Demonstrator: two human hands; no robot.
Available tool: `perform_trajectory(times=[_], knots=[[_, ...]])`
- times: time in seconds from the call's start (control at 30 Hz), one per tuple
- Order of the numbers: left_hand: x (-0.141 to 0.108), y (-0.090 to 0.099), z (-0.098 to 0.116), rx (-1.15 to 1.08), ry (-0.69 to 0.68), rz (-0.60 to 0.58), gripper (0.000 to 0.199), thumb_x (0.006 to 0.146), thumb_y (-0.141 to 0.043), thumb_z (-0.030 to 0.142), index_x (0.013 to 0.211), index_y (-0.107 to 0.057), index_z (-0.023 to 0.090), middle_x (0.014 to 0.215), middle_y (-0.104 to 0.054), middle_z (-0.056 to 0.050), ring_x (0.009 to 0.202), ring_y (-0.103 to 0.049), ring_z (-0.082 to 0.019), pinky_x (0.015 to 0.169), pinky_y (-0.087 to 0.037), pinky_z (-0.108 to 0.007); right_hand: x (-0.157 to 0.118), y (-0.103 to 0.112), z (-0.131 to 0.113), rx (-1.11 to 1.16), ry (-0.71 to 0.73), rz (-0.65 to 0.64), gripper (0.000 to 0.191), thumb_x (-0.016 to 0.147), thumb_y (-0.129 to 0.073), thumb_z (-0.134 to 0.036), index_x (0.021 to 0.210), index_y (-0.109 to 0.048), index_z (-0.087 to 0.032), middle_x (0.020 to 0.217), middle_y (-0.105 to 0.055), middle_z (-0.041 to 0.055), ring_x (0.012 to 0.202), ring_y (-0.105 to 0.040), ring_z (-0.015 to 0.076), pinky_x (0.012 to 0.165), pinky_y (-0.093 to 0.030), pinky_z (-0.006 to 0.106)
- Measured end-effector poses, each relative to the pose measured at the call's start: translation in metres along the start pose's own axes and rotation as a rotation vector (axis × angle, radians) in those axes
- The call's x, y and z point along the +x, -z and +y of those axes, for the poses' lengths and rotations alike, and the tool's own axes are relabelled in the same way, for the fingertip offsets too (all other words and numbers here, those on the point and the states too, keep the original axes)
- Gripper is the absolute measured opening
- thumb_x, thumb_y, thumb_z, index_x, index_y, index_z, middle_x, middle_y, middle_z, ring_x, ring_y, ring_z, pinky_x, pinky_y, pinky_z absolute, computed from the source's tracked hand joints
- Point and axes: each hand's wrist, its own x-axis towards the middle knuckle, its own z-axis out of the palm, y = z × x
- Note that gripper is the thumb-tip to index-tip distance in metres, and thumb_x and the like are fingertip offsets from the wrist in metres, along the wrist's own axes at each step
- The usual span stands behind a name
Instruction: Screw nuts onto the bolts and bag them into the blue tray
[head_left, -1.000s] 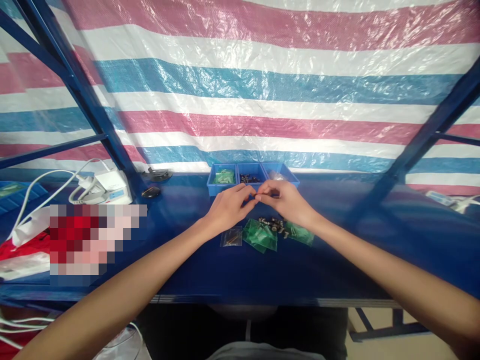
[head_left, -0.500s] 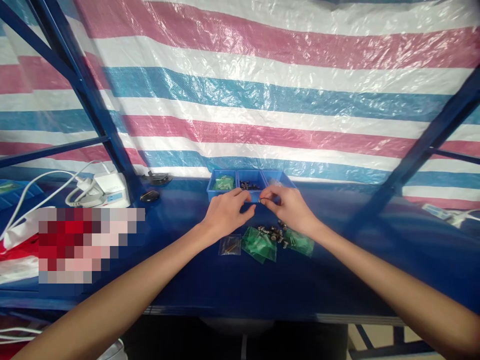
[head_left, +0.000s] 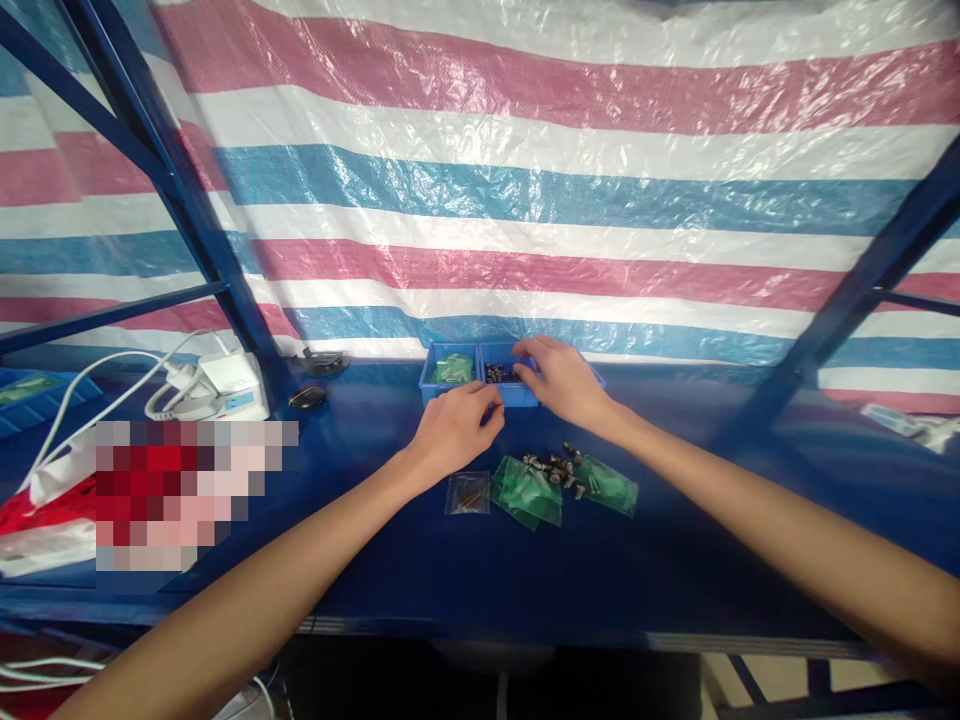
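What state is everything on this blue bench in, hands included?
Left hand: fingers curled, any grip unclear
Right hand: thumb and fingers apart, above the bins
Left blue bin: open, holding green packets
Middle blue bin: open, holding small dark parts
Right blue bin: mostly hidden
Clear bag: lying flat, parts inside
Green bags: lying flat, overlapping
Metal parts: loose, heaped

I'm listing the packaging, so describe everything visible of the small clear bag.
The clear bag is squarish, see-through, apparently thin plastic, with a few slim brownish pieces inside. It lies flat on the blue table, just left of the green bags; whether their edges touch is unclear. The left hand is beyond it, not touching.
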Motion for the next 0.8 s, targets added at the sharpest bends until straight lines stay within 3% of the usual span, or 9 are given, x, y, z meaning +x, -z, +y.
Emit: perform_trajectory(times=[0.1, 0.2, 0.3, 0.4, 0.6, 0.8], knots=[[0.0, 0.001, 0.0, 0.001, 0.003, -0.018, 0.015, 0.098, -0.051, 0.028, 0.091, -0.063, 0.021, 0.084, -0.063, 0.0, 0.069, -0.056, -0.015, 0.054, -0.027, -0.028, -0.019, 0.02, -0.004, 0.016, 0.028, -0.092, 0.02, 0.1, -0.05, -0.028, 0.108, -0.065, -0.019, 0.099, -0.07, 0.0082, 0.082, -0.063, 0.0207, 0.072, -0.043, 0.032], [0.0, 0.001, 0.001, -0.005, 0.002, -0.037, 0.016, 0.098, -0.051, 0.029, 0.09, -0.063, 0.021, 0.084, -0.063, 0.0, 0.07, -0.056, -0.015, 0.054, -0.028, -0.029, -0.039, 0.044, -0.007, -0.013, -0.056, -0.36, 0.02, 0.099, -0.052, -0.031, 0.108, -0.067, -0.021, 0.083, -0.069, 0.0052, 0.07, -0.062, 0.0188, 0.064, -0.041, 0.031], [0.0, 0.001, 0.001, -0.02, 0.002, -0.049, 0.017, 0.099, -0.05, 0.029, 0.089, -0.063, 0.021, 0.085, -0.063, 0.0, 0.069, -0.055, -0.015, 0.053, -0.029, -0.028, -0.048, 0.061, -0.007, -0.161, -0.198, -0.593, 0.022, 0.096, -0.056, -0.03, 0.113, -0.067, -0.023, 0.089, -0.07, 0.0082, 0.068, -0.063, 0.02, 0.058, -0.037, 0.031], [0.0, -0.001, 0.0, -0.034, -0.009, -0.062, 0.018, 0.099, -0.05, 0.029, 0.089, -0.063, 0.021, 0.084, -0.063, 0.0, 0.068, -0.055, -0.014, 0.053, -0.031, -0.028, -0.05, 0.068, -0.004, -0.181, -0.208, -0.705, 0.02, 0.09, -0.061, -0.023, 0.108, -0.068, -0.023, 0.096, -0.07, 0.0095, 0.078, -0.065, 0.0216, 0.06, -0.038, 0.03], [-0.001, -0.004, 0.0, -0.035, -0.053, -0.085, 0.019, 0.1, -0.05, 0.029, 0.093, -0.065, 0.021, 0.084, -0.062, -0.001, 0.067, -0.055, -0.015, 0.053, -0.03, -0.028, -0.056, 0.052, 0.0, -0.081, -0.15, -0.703, 0.019, 0.08, -0.057, -0.006, 0.087, -0.065, -0.022, 0.081, -0.068, 0.004, 0.064, -0.06, 0.0162, 0.056, -0.036, 0.029], [-0.001, -0.003, 0.001, -0.037, -0.065, -0.099, 0.019, 0.099, -0.05, 0.029, 0.092, -0.065, 0.02, 0.084, -0.062, -0.002, 0.069, -0.056, -0.015, 0.054, -0.033, -0.028, -0.062, 0.03, 0.004, -0.054, -0.052, -0.514, 0.016, 0.077, -0.06, -0.007, 0.076, -0.064, -0.023, 0.072, -0.062, 0.0049, 0.055, -0.054, 0.0152, 0.047, -0.028, 0.028]])
